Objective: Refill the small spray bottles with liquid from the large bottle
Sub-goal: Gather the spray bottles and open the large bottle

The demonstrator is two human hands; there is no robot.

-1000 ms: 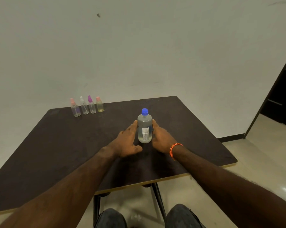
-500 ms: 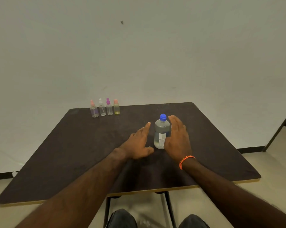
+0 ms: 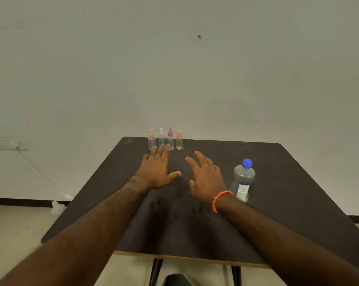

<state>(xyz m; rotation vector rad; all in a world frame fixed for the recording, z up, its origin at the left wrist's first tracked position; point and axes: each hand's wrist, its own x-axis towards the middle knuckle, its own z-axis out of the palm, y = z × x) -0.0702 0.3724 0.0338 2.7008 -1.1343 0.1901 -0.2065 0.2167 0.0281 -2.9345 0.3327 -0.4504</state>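
- The left hand reaches flat toward the row of four small spray bottles at the far edge of the tabletop; its fingers are straight and hold nothing, the tips just in front of the bottles.
- The right hand hovers beside it, fingers spread and relaxed, also holding nothing.
- Risk: the small bottles stand very close together, so I think a wide hand can knock the neighbours over when it takes one.
- Risk: the large bottle stands just beside the right wrist, and a careless move of the arm may tip it.
- The large bottle has its blue cap on and clear liquid inside; I cannot tell the exact level.
- The rightmost small bottle looks yellowish; the other three look clear, and whether they are filled I cannot tell.
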